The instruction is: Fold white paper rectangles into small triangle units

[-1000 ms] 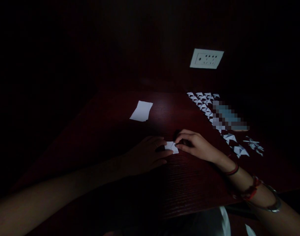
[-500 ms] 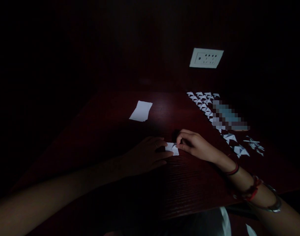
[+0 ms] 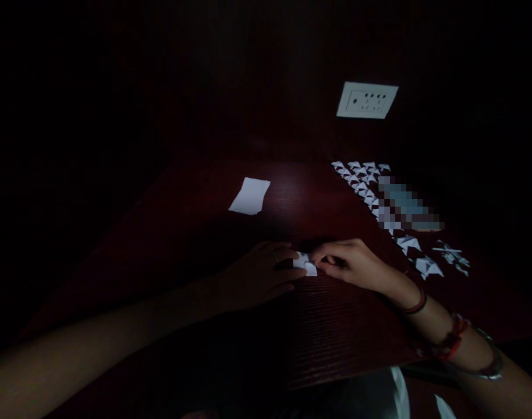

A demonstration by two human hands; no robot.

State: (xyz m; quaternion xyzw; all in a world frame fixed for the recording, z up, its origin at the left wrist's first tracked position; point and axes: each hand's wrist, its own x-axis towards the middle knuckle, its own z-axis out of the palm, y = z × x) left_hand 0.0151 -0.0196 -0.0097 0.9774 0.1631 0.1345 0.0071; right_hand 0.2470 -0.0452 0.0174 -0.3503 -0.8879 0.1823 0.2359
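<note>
A small white piece of folded paper (image 3: 304, 269) lies on the dark red table in front of me. My left hand (image 3: 266, 270) reaches in from the left, its fingers spread and fingertips resting on the paper's left and lower edges. From the other side, my right hand (image 3: 351, 263) pinches the paper's right part between thumb and index finger. A crease shows near that pinch, though the fingertips partly cover it. Dim light makes the left hand's details hard to see.
A stack of white paper sheets (image 3: 249, 196) sits farther back. Several folded white paper shapes (image 3: 408, 244) run in rows along the right, beside a blurred-out object (image 3: 408, 203) and small white scraps (image 3: 451, 256). A socket plate (image 3: 367, 100) is on the wall behind.
My right hand's knuckles have lifted and turned slightly, with its index finger and thumb shifting at the paper's right edge. The left hand stays in nearly the same place.
</note>
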